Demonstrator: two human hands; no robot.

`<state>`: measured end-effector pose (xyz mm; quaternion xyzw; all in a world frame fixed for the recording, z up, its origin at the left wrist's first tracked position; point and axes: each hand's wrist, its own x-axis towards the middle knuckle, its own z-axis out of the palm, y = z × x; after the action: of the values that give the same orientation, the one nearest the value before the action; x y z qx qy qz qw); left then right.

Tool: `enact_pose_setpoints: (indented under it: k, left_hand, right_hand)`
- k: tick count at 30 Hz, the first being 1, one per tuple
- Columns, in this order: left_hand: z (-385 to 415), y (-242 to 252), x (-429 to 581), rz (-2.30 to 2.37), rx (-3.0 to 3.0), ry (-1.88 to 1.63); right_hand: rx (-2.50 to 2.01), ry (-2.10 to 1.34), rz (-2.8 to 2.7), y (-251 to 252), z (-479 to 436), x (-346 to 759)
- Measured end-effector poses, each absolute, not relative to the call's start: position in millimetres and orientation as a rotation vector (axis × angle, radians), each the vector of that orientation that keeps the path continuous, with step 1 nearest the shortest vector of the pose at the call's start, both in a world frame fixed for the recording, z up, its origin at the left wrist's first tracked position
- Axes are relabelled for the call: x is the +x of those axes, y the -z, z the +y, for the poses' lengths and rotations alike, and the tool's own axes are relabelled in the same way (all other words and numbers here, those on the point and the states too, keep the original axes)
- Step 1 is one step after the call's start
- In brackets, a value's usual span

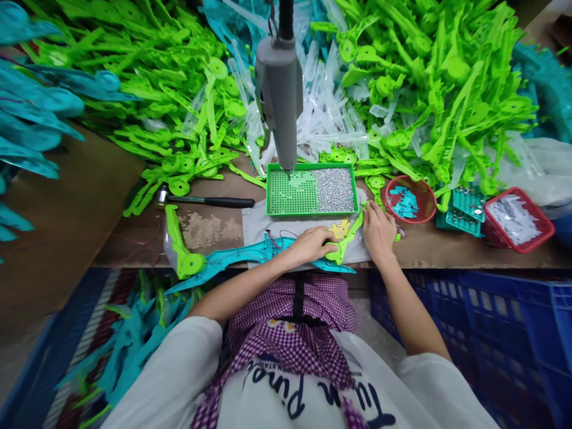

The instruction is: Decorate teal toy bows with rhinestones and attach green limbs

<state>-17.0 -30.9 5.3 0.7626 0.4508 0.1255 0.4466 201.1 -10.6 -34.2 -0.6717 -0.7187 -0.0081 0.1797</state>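
Observation:
A long blue bow-shaped plastic body [236, 256] lies along the table's front edge, with thin wires on its middle. At its left end sits a green plastic arm [179, 241] with a round disc. Another green plastic arm [343, 245] slants up from the body's right end. My left hand [315, 244] has its fingers closed around the lower, round end of that arm, where it meets the blue body. My right hand [379, 229] is at the arm's upper tip, fingers bent onto it. The fingertips are partly hidden.
A grey electric screwdriver [279, 89] hangs above a green tray [267, 199] of small screws. A hammer [210, 201] lies left. Red baskets [432, 211] [549, 229] and a teal rack [465, 211] stand right. Green parts [447, 89] pile up behind; blue crates [491, 316] stand below.

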Motion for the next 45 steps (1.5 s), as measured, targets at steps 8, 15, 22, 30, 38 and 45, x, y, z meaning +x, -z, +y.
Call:
enact_pose_setpoints:
  k: [8,15,22,30,38,45]
  left_hand:
    - [-22.9,-6.8,-15.9,1.136,1.850,-0.243]
    - [-27.4,-2.0,-15.6,1.142,1.858,-0.285]
    - [-24.9,2.7,-17.0,1.119,1.860,-0.246]
    - [-26.4,0.4,-16.1,1.155,1.872,-0.244]
    - [-24.7,0.0,-16.6,1.174,1.865,-0.237]
    - [-29.4,-2.7,-14.2,1.239,1.910,-0.242]
  right_hand:
    - [-1.920,-0.078,-2.079,30.0,-13.6,203.8]
    - [-1.934,-0.100,-2.065,31.7,-19.1,202.1]
    - [-1.979,-0.071,-2.134,25.2,-8.7,197.9]
    - [-1.887,-0.171,-1.937,2.5,-48.4,197.1]
    - [-1.862,-0.622,-1.649,9.1,-127.8,159.8]
    - [-1.925,-0.997,-1.566,31.0,-120.3,181.9]
